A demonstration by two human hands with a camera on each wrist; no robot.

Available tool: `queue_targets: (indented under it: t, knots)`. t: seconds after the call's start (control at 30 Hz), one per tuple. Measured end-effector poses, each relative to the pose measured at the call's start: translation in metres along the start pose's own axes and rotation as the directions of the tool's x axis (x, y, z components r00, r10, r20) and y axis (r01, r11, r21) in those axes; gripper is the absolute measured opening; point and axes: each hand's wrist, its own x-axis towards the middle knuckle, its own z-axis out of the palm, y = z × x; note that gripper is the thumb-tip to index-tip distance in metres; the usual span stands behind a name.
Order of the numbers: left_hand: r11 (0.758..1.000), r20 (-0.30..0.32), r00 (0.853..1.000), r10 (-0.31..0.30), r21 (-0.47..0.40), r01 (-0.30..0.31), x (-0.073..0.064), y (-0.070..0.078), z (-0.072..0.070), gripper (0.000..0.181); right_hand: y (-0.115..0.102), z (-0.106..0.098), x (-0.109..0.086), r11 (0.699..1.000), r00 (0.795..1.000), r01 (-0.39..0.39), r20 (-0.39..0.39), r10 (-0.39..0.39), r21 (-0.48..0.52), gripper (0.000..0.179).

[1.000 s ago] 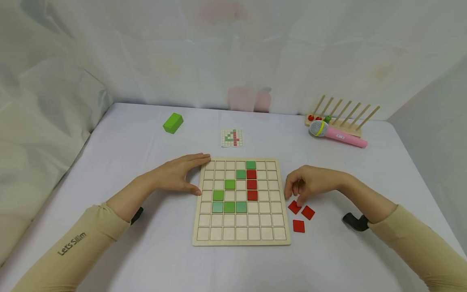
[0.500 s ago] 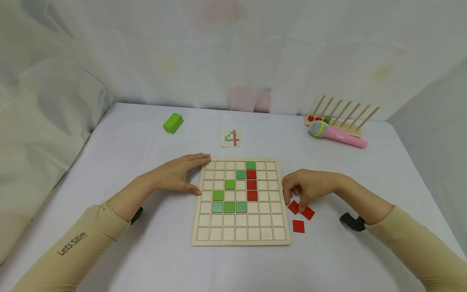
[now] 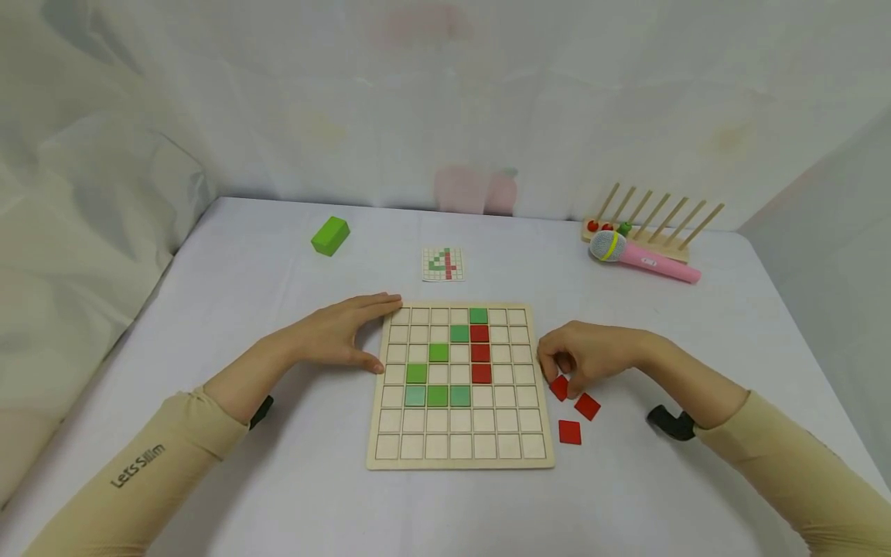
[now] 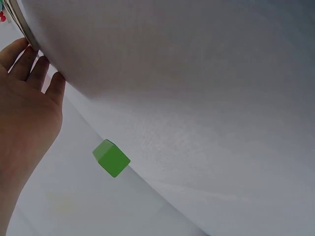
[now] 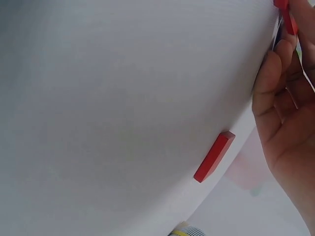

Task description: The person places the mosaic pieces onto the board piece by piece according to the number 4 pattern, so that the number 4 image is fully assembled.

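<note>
A square wooden grid board [image 3: 376,458] lies on the white table with green tiles [image 3: 438,395] and a column of red tiles [image 3: 480,353] set in its cells. My left hand [image 3: 334,331] rests at the board's left edge, thumb and fingers spread and touching it. Just right of the board, my right hand [image 3: 592,352] pinches a red tile [image 3: 559,387] between thumb and fingers, low at the table. Two more red tiles lie close by: one beside the thumb [image 3: 588,407], the other nearer me [image 3: 569,432]. In the right wrist view, red [image 5: 290,22] shows at the fingertips.
Behind the board lies a small pattern card [image 3: 442,264]. A green block [image 3: 330,236] sits at the back left. At the back right, a pink toy microphone [image 3: 647,257] lies before a wooden peg stand [image 3: 671,246] with small beads. White cloth hangs behind the table.
The right thumb and fingers have closed in on the nearest red tile, which has shifted slightly away from me. The left hand and the board have stayed in place.
</note>
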Motion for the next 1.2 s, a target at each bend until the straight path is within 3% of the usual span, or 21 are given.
queue_targets:
  t: [0.6,1.2]
  knots:
    - [1.000,0.004,1.000,-0.006,-0.002,0.006,-0.001,-0.002,0.001,0.106,0.003,-0.016,0.001,0.995,0.999,0.021,-0.049,-0.017,0.093,0.014]
    - [1.000,-0.007,1.000,0.014,-0.005,-0.014,-0.001,-0.003,0.001,0.105,-0.025,-0.013,0.020,0.976,0.994,0.077,-0.090,-0.059,0.202,0.013]
